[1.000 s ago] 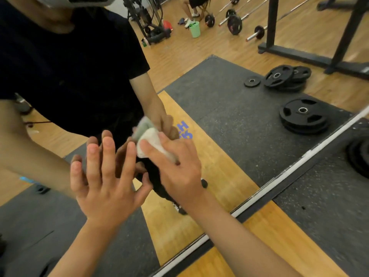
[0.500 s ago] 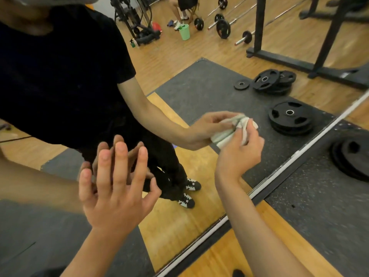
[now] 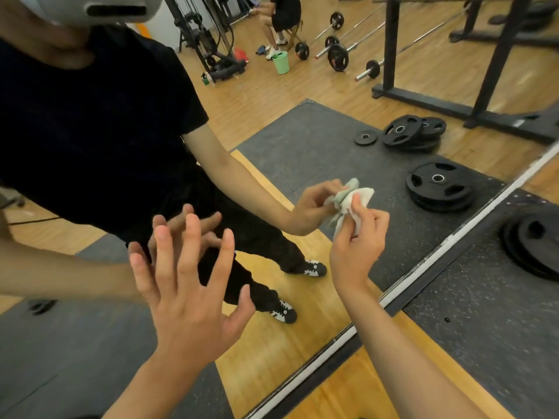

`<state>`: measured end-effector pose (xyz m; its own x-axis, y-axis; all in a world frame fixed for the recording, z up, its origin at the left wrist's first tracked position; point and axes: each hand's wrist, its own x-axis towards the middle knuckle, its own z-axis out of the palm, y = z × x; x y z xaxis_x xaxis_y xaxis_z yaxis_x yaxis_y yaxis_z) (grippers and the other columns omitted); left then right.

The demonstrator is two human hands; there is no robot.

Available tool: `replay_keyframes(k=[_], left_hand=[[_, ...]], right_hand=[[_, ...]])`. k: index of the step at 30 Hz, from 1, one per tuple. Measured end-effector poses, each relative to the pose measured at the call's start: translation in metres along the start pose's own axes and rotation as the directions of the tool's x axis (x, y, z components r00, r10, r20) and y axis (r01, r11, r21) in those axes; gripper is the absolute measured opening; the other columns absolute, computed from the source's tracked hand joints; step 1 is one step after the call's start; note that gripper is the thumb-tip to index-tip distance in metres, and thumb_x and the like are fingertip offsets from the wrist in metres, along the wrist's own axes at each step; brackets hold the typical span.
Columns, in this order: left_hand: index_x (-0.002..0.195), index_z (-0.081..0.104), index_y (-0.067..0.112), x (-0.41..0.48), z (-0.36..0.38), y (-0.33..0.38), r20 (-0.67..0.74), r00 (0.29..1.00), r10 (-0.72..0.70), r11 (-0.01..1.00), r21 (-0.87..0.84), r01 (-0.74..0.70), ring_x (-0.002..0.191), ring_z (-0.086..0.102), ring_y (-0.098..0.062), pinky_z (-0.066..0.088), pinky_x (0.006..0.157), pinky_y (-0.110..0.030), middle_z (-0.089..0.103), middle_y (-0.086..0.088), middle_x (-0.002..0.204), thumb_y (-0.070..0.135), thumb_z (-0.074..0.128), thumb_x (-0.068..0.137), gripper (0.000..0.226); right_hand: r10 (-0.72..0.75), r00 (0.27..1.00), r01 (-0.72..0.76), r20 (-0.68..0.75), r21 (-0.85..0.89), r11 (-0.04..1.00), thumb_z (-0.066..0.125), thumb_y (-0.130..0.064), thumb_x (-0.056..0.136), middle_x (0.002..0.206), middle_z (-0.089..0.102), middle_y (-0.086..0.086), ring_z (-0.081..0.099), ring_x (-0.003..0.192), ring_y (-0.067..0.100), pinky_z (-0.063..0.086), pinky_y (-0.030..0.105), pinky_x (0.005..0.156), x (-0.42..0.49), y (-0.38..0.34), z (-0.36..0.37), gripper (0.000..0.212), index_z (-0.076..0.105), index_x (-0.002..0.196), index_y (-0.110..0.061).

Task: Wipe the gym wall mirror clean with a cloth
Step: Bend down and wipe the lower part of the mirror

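The cloth [image 3: 352,204], a pale bunched wad, sits right of centre in the frame, pressed to the mirror [image 3: 302,152] where it meets its own reflection. The right hand [image 3: 357,243] holds it, thumb and curled fingers pinching the folds. A second ago the wad lay left of centre, just beside the left hand [image 3: 187,285]; it has since swept rightward across the glass. I judge this to be a wiping stroke in progress, with the lower middle strip covered and the glass above and further right still to do.

The left hand has stayed at lower centre, wide open with fingers splayed and tips against the glass, seemingly bracing. It covers a patch that will need wiping, and may leave prints.

Along the mirror's foot the white bottom trim [image 3: 423,261] runs diagonally toward the upper right. A real weight plate [image 3: 532,246] lies on the floor mat at the right edge, near the trim; it could crowd the feet if the stroke carries on that way. The plates, barbells and green bucket [image 3: 281,62] higher up are reflections only.
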<state>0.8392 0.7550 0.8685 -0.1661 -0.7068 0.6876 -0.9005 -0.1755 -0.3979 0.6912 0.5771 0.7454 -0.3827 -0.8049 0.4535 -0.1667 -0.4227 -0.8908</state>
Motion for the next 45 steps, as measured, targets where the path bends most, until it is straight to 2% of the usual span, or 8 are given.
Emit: replay_keyframes(k=[11,15,20,25,28,33,37,45], left_hand=[[0.16,0.035,0.0,0.107,0.029,0.083,0.003,0.993,0.118,0.992,-0.04,-0.118,0.162,0.013,-0.031,0.006,0.133,-0.046,0.025,-0.023,0.168,0.037,0.058,0.093,0.08],[0.163,0.029,-0.001,0.114,0.053,0.092,0.05,0.995,0.087,0.98,0.176,-0.095,0.164,0.006,-0.031,0.004,0.133,-0.047,0.02,-0.023,0.171,0.052,0.055,0.094,0.091],[0.159,0.039,-0.004,0.112,0.068,0.091,-0.007,0.991,0.132,0.934,0.335,-0.122,0.163,0.009,-0.035,0.008,0.133,-0.049,0.012,-0.02,0.175,0.062,0.052,0.09,0.097],[0.158,0.04,-0.004,0.11,0.074,0.09,-0.036,0.99,0.137,0.915,0.388,-0.113,0.163,0.011,-0.035,0.008,0.133,-0.048,0.015,-0.021,0.174,0.06,0.036,0.097,0.089],[0.16,0.037,-0.003,0.11,0.072,0.089,-0.026,0.991,0.132,0.919,0.378,-0.112,0.163,0.009,-0.033,0.007,0.133,-0.046,0.012,-0.02,0.175,0.046,0.024,0.101,0.077],[0.161,0.037,-0.001,0.108,0.075,0.088,-0.049,0.988,0.15,0.896,0.43,-0.115,0.163,0.007,-0.034,0.007,0.133,-0.047,0.009,-0.02,0.175,0.044,0.05,0.092,0.083],[0.159,0.041,-0.001,0.106,0.079,0.087,-0.077,0.986,0.147,0.903,0.417,-0.102,0.163,0.01,-0.034,0.008,0.133,-0.048,0.015,-0.02,0.174,0.054,0.062,0.089,0.092],[0.158,0.043,-0.001,0.105,0.08,0.086,-0.096,0.983,0.154,0.896,0.432,-0.098,0.163,0.013,-0.034,0.01,0.133,-0.048,0.018,-0.02,0.173,0.061,0.066,0.088,0.096]], right_hand=[[-0.086,0.974,0.086,0.209,0.008,0.996,0.068,-0.002,0.098,0.106,0.052,0.002,0.056,0.087,0.02,0.05,0.025,0.071,0.026,0.022,-0.029,0.028,0.072,0.124,-0.007],[0.269,0.952,-0.264,0.143,-0.05,0.963,0.064,-0.003,0.099,0.104,0.051,-0.006,0.058,0.09,0.015,0.051,0.031,0.074,0.033,0.065,-0.035,0.023,0.072,0.119,-0.012],[0.703,0.707,-0.704,-0.07,0.02,0.71,0.056,0.0,0.101,0.105,0.052,-0.003,0.059,0.101,0.026,0.042,0.025,0.08,0.062,0.057,-0.014,0.02,0.065,0.118,-0.006],[0.095,0.982,-0.137,0.166,0.258,0.956,0.055,-0.01,0.103,0.108,0.054,0.0,0.06,0.092,0.022,0.053,0.033,0.077,0.059,-0.046,-0.016,0.026,0.069,0.124,-0.005],[-0.293,0.939,0.229,0.181,0.307,0.924,0.059,-0.002,0.104,0.101,0.058,0.013,0.06,0.081,0.028,0.054,0.034,0.071,0.081,-0.051,-0.016,0.023,0.073,0.122,-0.003],[0.064,0.991,-0.079,0.119,0.133,0.988,0.067,0.008,0.094,0.112,0.05,0.008,0.056,0.095,0.01,0.056,0.036,0.073,0.082,0.029,-0.034,0.027,0.075,0.113,-0.009],[0.467,0.884,-0.466,0.031,0.158,0.871,0.065,-0.007,0.1,0.108,0.051,-0.005,0.06,0.095,0.011,0.057,0.04,0.08,0.08,0.012,-0.023,0.019,0.072,0.117,-0.004],[-0.31,0.945,0.286,0.108,0.19,0.939,0.061,0.002,0.1,0.111,0.049,0.005,0.056,0.09,0.016,0.047,0.022,0.077,0.103,-0.022,-0.014,0.025,0.069,0.123,-0.004]])
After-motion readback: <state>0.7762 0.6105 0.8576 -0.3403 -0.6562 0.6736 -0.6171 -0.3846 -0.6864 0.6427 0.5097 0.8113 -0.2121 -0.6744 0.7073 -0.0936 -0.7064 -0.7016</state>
